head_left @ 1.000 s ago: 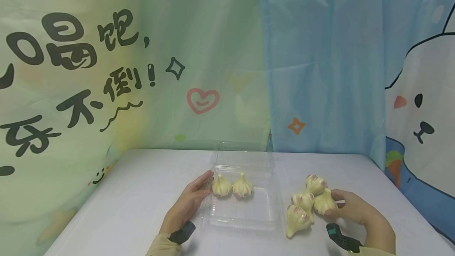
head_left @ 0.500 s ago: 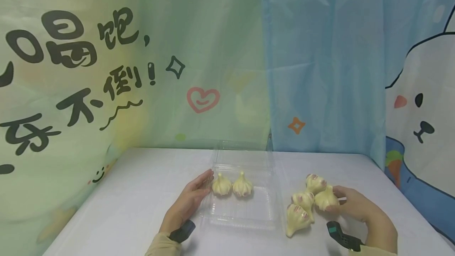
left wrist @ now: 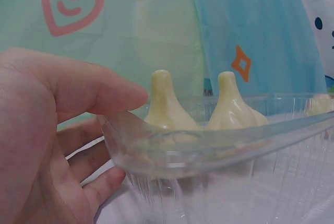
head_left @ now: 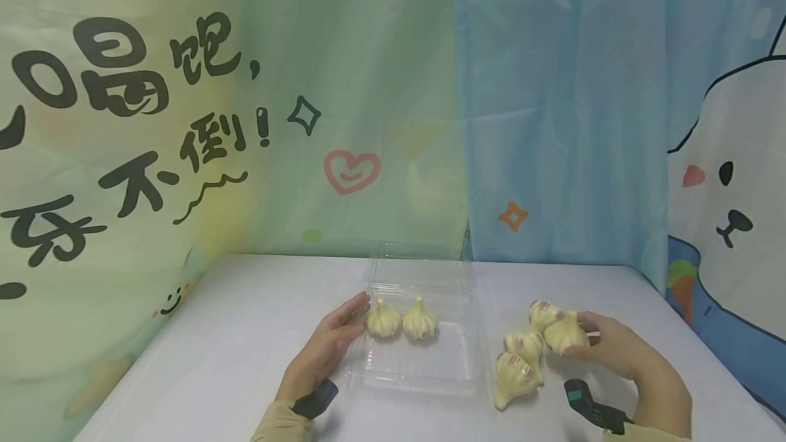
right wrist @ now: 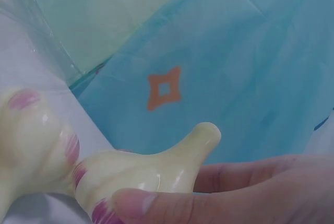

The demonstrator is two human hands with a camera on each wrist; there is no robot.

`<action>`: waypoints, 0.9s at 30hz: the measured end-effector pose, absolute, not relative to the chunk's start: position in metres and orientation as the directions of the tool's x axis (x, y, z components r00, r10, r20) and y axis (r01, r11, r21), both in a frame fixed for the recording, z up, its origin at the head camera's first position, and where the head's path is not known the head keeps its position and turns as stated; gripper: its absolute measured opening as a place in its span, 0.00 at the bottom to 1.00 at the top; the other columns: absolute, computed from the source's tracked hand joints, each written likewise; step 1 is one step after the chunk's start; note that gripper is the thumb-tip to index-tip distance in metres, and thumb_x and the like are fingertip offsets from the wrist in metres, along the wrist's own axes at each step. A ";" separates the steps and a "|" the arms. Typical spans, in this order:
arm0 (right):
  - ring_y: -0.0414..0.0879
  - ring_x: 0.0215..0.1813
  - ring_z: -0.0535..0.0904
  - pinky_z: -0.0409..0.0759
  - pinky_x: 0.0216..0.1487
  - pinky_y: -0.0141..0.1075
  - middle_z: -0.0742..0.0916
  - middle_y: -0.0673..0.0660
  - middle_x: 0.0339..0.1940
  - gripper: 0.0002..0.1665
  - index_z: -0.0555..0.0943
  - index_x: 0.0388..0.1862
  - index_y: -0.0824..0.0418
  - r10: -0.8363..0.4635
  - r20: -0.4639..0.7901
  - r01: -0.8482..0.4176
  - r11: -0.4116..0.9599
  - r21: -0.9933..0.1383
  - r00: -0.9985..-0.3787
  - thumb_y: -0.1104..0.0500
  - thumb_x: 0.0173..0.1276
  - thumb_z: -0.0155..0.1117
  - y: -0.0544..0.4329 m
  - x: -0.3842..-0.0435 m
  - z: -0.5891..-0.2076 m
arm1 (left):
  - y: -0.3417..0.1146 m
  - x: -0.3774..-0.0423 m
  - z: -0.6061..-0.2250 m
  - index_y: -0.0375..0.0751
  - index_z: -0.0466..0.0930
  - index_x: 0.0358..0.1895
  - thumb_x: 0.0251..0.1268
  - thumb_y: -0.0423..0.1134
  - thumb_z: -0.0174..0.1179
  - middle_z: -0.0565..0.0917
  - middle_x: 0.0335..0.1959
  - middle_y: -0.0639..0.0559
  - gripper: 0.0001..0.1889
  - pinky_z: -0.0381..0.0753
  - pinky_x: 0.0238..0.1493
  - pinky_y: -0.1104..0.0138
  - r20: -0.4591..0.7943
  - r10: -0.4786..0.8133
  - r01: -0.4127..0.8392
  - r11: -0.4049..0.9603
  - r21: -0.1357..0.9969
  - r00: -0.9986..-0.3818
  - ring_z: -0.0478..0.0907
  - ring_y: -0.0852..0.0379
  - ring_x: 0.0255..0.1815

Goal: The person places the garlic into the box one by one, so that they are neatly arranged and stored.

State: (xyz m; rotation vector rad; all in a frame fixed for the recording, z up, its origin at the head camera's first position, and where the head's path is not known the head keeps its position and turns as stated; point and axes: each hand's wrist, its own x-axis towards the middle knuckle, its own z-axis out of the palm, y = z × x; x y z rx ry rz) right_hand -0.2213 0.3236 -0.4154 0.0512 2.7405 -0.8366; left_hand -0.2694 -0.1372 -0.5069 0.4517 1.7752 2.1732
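Note:
A hinged clear plastic container lies open on the table, with two garlic bulbs side by side at the left of its base, stems up. My left hand holds the container's left side; in the left wrist view the thumb reaches over the rim at the corner and the fingers lie along the outer wall. Right of the container, my right hand pinches a garlic bulb between thumb and fingers, its stem pointing up. This bulb overlaps the loose garlic bulb behind it.
Two more garlic bulbs lie beside the right hand, the nearer garlic bulb with its stem toward me. The container's raised lid reaches toward the printed curtain at the back of the white table.
The right hand has moved the pinched bulb slightly away from me and to the right. The left hand, the container and its two bulbs stay in place.

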 end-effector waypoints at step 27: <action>0.71 0.59 0.73 0.79 0.50 0.57 0.75 0.75 0.61 0.49 0.64 0.66 0.74 -0.158 -0.102 -0.069 0.808 -0.585 -0.982 0.44 0.56 0.69 0.279 -0.220 -0.394 | -0.136 -0.270 -0.509 0.41 0.51 0.74 0.66 0.30 0.50 0.52 0.77 0.47 0.33 0.37 0.78 0.56 0.056 0.402 -0.019 -0.179 0.984 -0.914 0.41 0.52 0.79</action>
